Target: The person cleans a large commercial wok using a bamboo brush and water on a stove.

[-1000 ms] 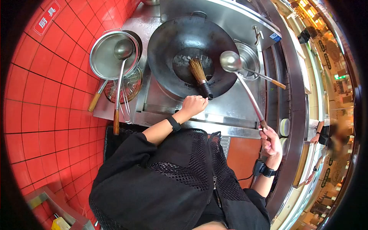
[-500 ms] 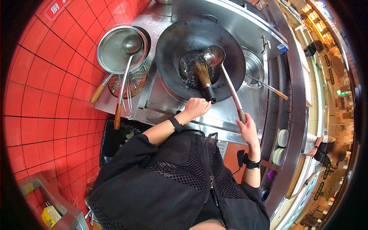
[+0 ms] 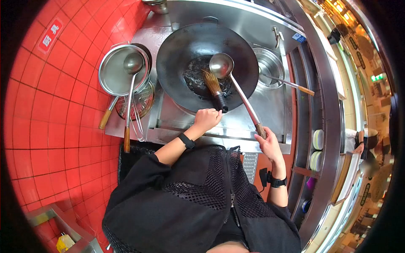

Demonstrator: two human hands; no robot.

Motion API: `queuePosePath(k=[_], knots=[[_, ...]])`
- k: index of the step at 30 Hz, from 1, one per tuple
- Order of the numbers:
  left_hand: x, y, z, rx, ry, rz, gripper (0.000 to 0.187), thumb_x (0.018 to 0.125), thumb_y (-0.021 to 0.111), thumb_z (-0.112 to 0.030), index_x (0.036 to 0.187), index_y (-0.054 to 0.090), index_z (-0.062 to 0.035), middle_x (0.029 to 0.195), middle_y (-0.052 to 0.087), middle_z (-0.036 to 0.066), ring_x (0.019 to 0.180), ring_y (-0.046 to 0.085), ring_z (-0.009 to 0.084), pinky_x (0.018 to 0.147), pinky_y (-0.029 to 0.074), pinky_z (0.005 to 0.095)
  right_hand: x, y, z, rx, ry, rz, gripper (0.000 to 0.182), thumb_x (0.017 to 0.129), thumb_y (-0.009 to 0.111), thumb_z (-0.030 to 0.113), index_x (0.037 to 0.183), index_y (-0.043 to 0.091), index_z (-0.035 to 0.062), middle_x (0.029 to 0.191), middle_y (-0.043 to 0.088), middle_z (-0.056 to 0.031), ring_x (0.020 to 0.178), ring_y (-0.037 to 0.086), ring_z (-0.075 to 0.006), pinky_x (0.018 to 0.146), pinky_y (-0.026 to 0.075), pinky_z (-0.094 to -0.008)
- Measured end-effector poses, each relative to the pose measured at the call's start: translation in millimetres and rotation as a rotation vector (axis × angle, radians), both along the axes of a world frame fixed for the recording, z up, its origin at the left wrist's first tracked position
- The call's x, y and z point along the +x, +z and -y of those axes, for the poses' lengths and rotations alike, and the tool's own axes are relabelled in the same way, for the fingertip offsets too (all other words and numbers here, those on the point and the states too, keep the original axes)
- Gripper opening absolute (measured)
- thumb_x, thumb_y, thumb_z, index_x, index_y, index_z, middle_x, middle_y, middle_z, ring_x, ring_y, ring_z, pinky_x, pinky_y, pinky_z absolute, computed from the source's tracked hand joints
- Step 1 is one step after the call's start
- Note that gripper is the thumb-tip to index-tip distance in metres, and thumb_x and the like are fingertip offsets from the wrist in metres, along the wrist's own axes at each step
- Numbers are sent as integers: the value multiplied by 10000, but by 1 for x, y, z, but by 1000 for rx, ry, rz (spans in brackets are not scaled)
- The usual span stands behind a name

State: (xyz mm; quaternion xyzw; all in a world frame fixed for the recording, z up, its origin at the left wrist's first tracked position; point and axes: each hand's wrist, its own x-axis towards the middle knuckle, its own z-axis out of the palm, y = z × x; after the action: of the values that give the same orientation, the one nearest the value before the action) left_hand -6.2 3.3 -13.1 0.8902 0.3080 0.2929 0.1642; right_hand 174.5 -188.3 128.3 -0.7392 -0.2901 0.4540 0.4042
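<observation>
A large dark wok [image 3: 175, 50] sits on the steel stove, with some shiny wet liquid in its bottom. My left hand [image 3: 208, 119] is closed at the wok's near rim; the part under its fingers is hidden. Beside its fingertips, a bamboo wok brush [image 3: 214, 88] leans with bristles in the wok and its black handle over the rim. My right hand [image 3: 271, 144] is wrapped round the wooden end of a steel ladle [image 3: 244, 99]. The ladle's bowl is over the wok's middle, close to the bristles.
At the left, a second ladle [image 3: 134, 64] rests in a round pan [image 3: 114, 69] above a wire strainer [image 3: 145, 103]. A steel pot [image 3: 270, 69] with a wooden-handled tool stands right of the wok, near a tap [image 3: 276, 36]. Plates [image 3: 316, 160] are stacked on the right shelf.
The view has shifted, so the wok and stove appear further left. Both hands keep their holds, and the ladle's bowl has moved slightly nearer to me within the wok.
</observation>
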Motion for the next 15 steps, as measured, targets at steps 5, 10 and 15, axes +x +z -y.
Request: queuePosePath(k=[5, 10, 15], knots=[[3, 8, 0, 47, 2, -47, 359, 840, 586, -262, 536, 604, -71, 560, 580, 80, 488, 582, 289, 447, 450, 409, 33, 16, 14, 149, -106, -694, 195, 946, 519, 166, 1092, 513, 37, 646, 405, 66, 418, 304, 11, 326, 202, -148], [5, 4, 2, 52, 36, -58, 357, 840, 579, -230, 533, 597, -48, 565, 572, 80, 475, 567, 302, 443, 441, 415, 73, 20, 25, 200, -211, -376, 174, 934, 551, 174, 1055, 522, 52, 644, 423, 60, 424, 334, -1, 339, 231, -171], [1, 6, 8, 97, 46, -70, 365, 832, 593, -223, 507, 556, -61, 547, 561, 91, 462, 567, 300, 439, 450, 404, 110, -3, 22, 73, -323, -56, 165, 892, 598, 169, 992, 531, 56, 635, 457, 37, 443, 398, -31, 350, 280, -197]])
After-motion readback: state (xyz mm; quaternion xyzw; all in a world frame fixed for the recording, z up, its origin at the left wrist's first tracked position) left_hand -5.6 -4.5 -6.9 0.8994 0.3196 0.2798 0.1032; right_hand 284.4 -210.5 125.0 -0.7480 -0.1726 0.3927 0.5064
